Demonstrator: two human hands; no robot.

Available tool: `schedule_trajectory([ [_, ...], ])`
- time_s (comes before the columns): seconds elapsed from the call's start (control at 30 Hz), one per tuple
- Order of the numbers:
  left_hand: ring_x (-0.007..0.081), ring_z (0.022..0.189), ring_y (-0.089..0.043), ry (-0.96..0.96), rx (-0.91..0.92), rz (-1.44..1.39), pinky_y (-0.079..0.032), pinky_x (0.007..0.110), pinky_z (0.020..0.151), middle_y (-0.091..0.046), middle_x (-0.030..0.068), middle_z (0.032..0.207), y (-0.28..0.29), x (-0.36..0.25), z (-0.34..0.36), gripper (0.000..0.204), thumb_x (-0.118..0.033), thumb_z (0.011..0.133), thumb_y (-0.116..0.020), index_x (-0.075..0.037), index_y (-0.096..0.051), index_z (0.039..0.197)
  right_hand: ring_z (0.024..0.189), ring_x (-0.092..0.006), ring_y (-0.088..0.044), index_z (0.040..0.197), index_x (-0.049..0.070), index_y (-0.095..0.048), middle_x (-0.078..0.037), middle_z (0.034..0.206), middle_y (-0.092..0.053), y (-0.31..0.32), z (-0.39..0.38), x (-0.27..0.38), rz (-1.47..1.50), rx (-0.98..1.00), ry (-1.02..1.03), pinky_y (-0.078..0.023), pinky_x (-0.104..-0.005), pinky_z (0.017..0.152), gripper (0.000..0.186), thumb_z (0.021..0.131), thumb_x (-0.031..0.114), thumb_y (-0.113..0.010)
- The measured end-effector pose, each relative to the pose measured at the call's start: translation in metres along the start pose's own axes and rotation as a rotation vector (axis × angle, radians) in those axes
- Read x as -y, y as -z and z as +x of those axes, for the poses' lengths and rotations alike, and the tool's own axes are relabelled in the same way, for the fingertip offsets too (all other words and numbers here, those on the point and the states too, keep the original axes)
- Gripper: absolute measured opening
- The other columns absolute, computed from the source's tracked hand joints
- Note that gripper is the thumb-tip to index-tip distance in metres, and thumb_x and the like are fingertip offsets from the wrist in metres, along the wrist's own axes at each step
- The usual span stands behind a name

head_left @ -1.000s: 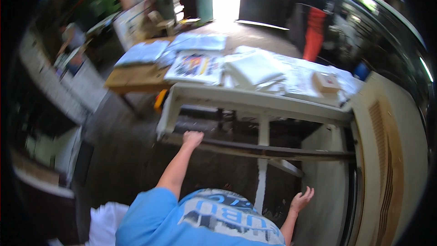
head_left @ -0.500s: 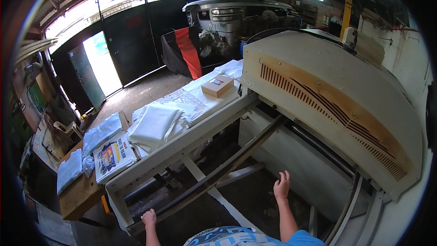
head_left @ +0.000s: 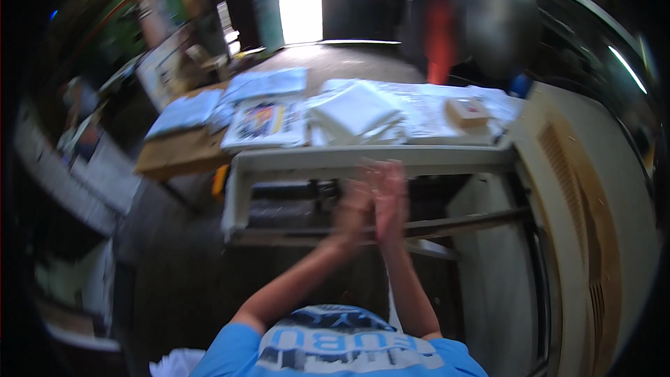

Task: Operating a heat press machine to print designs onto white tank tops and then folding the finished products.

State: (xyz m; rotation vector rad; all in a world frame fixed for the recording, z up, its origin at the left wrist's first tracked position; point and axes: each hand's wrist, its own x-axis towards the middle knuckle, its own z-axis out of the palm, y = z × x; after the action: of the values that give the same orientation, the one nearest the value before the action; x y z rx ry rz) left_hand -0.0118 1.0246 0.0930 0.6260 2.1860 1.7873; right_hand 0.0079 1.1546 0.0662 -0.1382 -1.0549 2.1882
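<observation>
My left hand [head_left: 356,204] and my right hand [head_left: 389,201] are raised in front of me, palm against palm or nearly so. The right fingers point up, stretched out; the left ones look straight too, though motion blurs them. I see nothing held in either hand. Just beyond my hands is the pale metal frame [head_left: 377,157] of a machine, its dark bar [head_left: 467,221] crossing below. Past that frame lie a stack of folded white cloth [head_left: 356,110] and a stack of printed white shirts [head_left: 266,122].
On the left, pale blue folded cloth [head_left: 185,113] lies on a brown table [head_left: 185,155]. A small cardboard box [head_left: 467,113] sits on white sheeting at the right. The machine's large vented hood [head_left: 607,167] fills the right side. A bright doorway [head_left: 300,0] opens at the back.
My view has swung left. My hands, apart before with the left at the frame's corner and the right raised over the frame, have come together in front of me.
</observation>
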Motion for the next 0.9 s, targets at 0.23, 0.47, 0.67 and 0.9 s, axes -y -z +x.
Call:
schedule_trajectory([
  [0.23, 0.0192, 0.132, -0.01, -0.453, -0.427, -0.279, -0.003, 0.032, 0.106, -0.018, 0.011, 0.141, 0.135, 0.043, -0.084, 0.051, -0.03, 0.093, -0.017, 0.0, -0.018, 0.134, 0.113, -0.0195, -0.04, 0.129, 0.014, -0.033, -0.006, 0.128, -0.04, 0.002, -0.024, 0.015, -0.415, 0.162, 0.023, -0.026, -0.0381, 0.09, 0.05, 0.084, 0.037, -0.041],
  [0.47, 0.0207, 0.131, -0.013, -0.557, -1.598, 0.089, -0.007, 0.032, 0.107, -0.016, 0.0159, 0.14, 0.355, 0.009, -0.245, 0.06, -0.039, 0.092, -0.012, 0.007, -0.018, 0.131, 0.115, -0.0238, -0.039, 0.129, 0.008, -0.031, -0.01, 0.13, -0.037, 0.086, 0.004, 0.153, -0.607, -0.499, 0.48, -0.029, -0.0405, 0.092, 0.063, 0.086, 0.053, -0.028],
  [0.67, 0.0128, 0.101, -0.038, -0.542, -0.666, -0.776, -0.03, 0.031, 0.091, -0.039, 0.0056, 0.113, 0.206, 0.018, -0.125, 0.048, -0.037, 0.093, -0.029, -0.007, -0.026, 0.131, 0.115, -0.0221, -0.038, 0.128, 0.007, -0.029, -0.01, 0.13, -0.035, -0.055, -0.039, -0.017, -0.137, 0.381, 0.187, -0.035, -0.0383, 0.09, 0.052, 0.088, 0.038, -0.04],
  [0.9, 0.0179, 0.132, 0.001, -0.464, -0.649, -0.857, 0.0, 0.027, 0.105, 0.003, 0.0094, 0.144, 0.231, 0.045, -0.234, 0.052, -0.029, 0.095, -0.018, -0.002, 0.0, 0.136, 0.115, -0.0233, -0.039, 0.132, 0.013, -0.027, -0.009, 0.13, -0.039, -0.121, -0.162, -0.079, -0.304, 0.401, -0.44, -0.018, -0.0483, 0.096, 0.061, 0.084, 0.048, -0.04],
])
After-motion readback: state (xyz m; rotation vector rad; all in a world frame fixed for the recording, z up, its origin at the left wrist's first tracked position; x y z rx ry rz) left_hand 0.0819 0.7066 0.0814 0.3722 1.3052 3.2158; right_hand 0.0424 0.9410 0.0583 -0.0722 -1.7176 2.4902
